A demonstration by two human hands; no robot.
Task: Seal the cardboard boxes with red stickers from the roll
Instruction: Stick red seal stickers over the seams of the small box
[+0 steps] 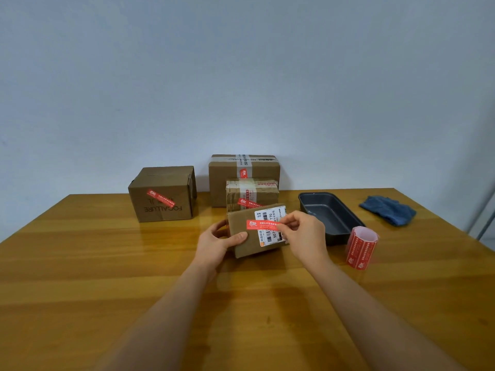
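I am holding a red sticker by its right end, pinched between the thumb and fingertips of my right hand, and I am stretching it across the top of the small flat cardboard box at the middle of the counter. The strip is lying partly over the box's white shipping label; whether its left end is already touching the cardboard I cannot tell. My left hand is steadying the box, its grip closed on the left edge with the thumb on top.

Judging progress, three boxes behind are already wearing a red sticker each: the FOCALLURE box at the left, the taped box just behind the one in hand, and the large taped box against the wall. So this one seems to be the last in view, and what is remaining is pressing the strip down flat.

The sticker roll is standing on the counter to the right, just beside a dark baking pan. A blue cloth is lying farther right, well apart.
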